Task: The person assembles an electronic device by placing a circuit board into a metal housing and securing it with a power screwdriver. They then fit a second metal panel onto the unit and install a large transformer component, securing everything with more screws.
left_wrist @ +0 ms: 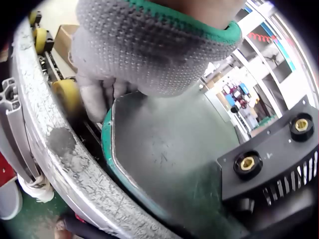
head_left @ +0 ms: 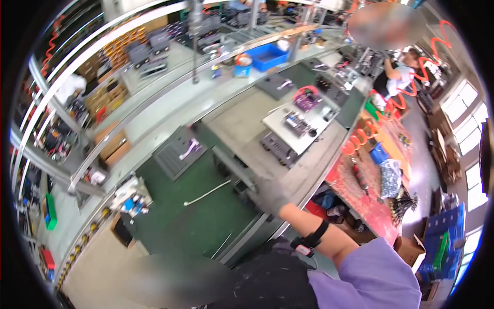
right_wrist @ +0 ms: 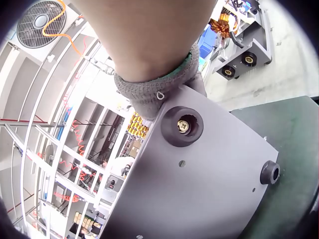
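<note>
In the head view my right hand (head_left: 271, 194), in a grey knit glove, is at the near end of a dark grey metal case (head_left: 231, 165). The right wrist view shows this case (right_wrist: 199, 174) tipped up, its flat underside and round black rubber feet facing the camera. My right glove (right_wrist: 154, 92) grips its upper edge, fingers hidden behind it. My left glove (left_wrist: 144, 55) lies at the corner of a green-edged board (left_wrist: 159, 144), its fingers bent down over the rim. To its right, the case (left_wrist: 271, 157) shows vent slots and feet.
On the green surface lie a white strip (head_left: 207, 193) and a grey panel (head_left: 180, 154) with a purple-and-white ribbon. Farther along are another grey case (head_left: 280, 149) and a white board (head_left: 275, 121) with parts. A red workbench (head_left: 339, 175) with tools stands at right.
</note>
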Motion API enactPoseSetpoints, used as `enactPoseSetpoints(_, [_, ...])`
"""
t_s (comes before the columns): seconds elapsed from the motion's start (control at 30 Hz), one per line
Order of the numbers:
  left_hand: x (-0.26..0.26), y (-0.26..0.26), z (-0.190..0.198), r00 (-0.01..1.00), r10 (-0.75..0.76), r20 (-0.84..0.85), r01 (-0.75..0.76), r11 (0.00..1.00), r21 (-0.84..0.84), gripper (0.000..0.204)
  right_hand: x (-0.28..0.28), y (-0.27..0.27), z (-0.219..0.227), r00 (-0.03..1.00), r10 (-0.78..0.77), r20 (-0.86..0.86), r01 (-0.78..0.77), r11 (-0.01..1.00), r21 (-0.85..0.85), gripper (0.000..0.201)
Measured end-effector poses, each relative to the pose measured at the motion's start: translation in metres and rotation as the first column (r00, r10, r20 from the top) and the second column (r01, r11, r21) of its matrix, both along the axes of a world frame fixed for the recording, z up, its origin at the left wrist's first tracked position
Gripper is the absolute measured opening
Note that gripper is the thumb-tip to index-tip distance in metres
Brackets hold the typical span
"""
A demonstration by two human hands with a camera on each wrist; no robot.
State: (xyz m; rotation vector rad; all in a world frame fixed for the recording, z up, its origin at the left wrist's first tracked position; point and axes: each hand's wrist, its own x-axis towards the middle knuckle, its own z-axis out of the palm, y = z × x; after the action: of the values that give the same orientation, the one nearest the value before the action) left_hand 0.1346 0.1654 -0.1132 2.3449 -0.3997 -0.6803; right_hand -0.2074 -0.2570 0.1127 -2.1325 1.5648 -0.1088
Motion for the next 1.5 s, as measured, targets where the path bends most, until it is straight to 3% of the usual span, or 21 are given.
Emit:
enactPoseSetpoints(0.03, [-0.011,-0.017,0.035,0.983,-0.132,0.124,0.114,0.983,0.142,0.029,0.0,0.001,0.005,1.0,-0.008,0.024,0.008,1.0,0.015,0.035])
enactPoseSetpoints(0.07, [-0.013,-0.017,0.046,0.984,-0.138,0.116,0.123,0.984,0.13,0.029,-0.003,0.002,0.007,1.0,-0.016,0.014,0.016,1.0,0.003,0.035])
enactPoseSetpoints(0.13, [-0.015,-0.017,0.051,0.936,-0.004,-0.351,0.056,0.989,0.138,0.071,-0.008,0.004,0.011,1.0,-0.002,-0.007,0.002,0.999,0.046,0.034])
enactPoseSetpoints(0.17, [-0.013,-0.023,0.053,0.937,-0.008,-0.349,0.057,0.989,0.133,0.071,-0.01,0.003,0.01,1.0,-0.004,-0.006,0.004,0.999,0.041,0.034])
enactPoseSetpoints(0.23, [-0.006,-0.029,0.057,0.877,-0.427,-0.221,0.48,0.749,0.457,0.045,-0.012,0.001,0.002,1.0,0.014,0.026,-0.014,1.0,0.009,0.034])
enactPoseSetpoints(0.27, [0.009,-0.011,0.002,0.856,-0.517,-0.016,0.479,0.78,0.403,0.036,-0.015,-0.001,-0.008,0.999,0.004,0.046,-0.002,0.999,-0.042,0.035])
enactPoseSetpoints(0.33, [-0.023,-0.039,0.053,0.961,-0.277,0.014,0.247,0.879,0.408,0.041,-0.015,-0.003,-0.005,0.999,-0.017,0.035,0.017,1.0,-0.014,0.036])
enactPoseSetpoints(0.37, [-0.012,-0.016,0.015,0.905,-0.413,0.105,0.341,0.849,0.404,0.04,-0.014,-0.002,-0.005,1.0,-0.014,0.01,0.014,0.998,-0.056,0.035])
enactPoseSetpoints(0.47, [-0.034,-0.039,0.053,0.988,-0.147,0.041,0.119,0.909,0.4,0.038,-0.011,-0.001,-0.003,0.997,0.002,0.071,0.005,0.995,-0.101,0.034])
enactPoseSetpoints(0.67, [-0.052,-0.037,0.076,0.951,-0.163,0.262,-0.02,0.814,0.58,0.042,0.009,0.018,-0.013,0.988,0.083,0.133,-0.065,0.988,-0.138,0.042])
enactPoseSetpoints(0.73, [-0.056,-0.031,0.087,0.954,-0.012,0.299,-0.165,0.813,0.558,0.05,0.023,0.035,-0.02,0.988,0.116,0.104,-0.1,0.984,-0.149,0.048])
enactPoseSetpoints(0.8, [-0.059,0.005,0.056,0.931,-0.038,0.362,-0.178,0.819,0.545,0.053,0.036,0.048,0.001,0.959,0.132,0.251,-0.144,0.989,0.033,0.05])
enactPoseSetpoints(0.9, [-0.089,0.022,0.05,0.907,-0.176,0.381,-0.104,0.785,0.611,0.056,0.027,0.056,-0.032,0.783,0.251,0.57,-0.291,0.956,-0.021,0.042])
enactPoseSetpoints(0.93, [-0.116,-0.014,0.099,0.958,0.041,0.283,-0.199,0.806,0.557,0.055,0.02,0.053,-0.041,0.78,0.252,0.573,-0.297,0.955,-0.016,0.042])
enactPoseSetpoints(0.97, [-0.127,-0.017,0.095,0.957,0.049,0.285,-0.208,0.801,0.561,0.055,0.008,0.047,-0.051,0.812,0.269,0.518,-0.354,0.932,0.072,0.04])
enactPoseSetpoints(1.03, [-0.148,-0.02,0.085,0.918,-0.135,0.372,-0.064,0.877,0.476,0.054,-0.014,0.033,-0.065,0.832,0.307,0.463,-0.424,0.89,0.171,0.037])
enactPoseSetpoints(1.1, [-0.168,-0.04,0.093,0.927,-0.171,0.333,0.027,0.918,0.396,0.052,-0.031,0.015,-0.078,0.9,0.418,0.125,-0.436,0.842,0.319,0.037])
enactPoseSetpoints(1.23, [-0.196,-0.076,0.101,0.943,-0.252,0.219,0.158,0.915,0.371,0.055,-0.028,-0.004,-0.131,0.849,0.528,-0.005,-0.501,0.809,0.308,0.035])
enactPoseSetpoints(1.37, [-0.209,-0.083,0.101,0.912,-0.372,0.174,0.251,0.841,0.479,0.057,0.002,0.003,-0.145,0.789,0.614,-0.036,-0.555,0.735,0.39,0.029])
enactPoseSetpoints(1.43, [-0.209,-0.081,0.101,0.89,-0.416,0.187,0.266,0.807,0.527,0.061,0.011,0.007,-0.157,0.756,0.64,-0.138,-0.616,0.767,0.181,0.034])
enactPoseSetpoints(1.5, [-0.202,-0.073,0.098,0.904,-0.393,0.169,0.253,0.81,0.529,0.066,0.016,0.006,-0.161,0.688,0.684,-0.241,-0.664,0.728,0.172,0.045])
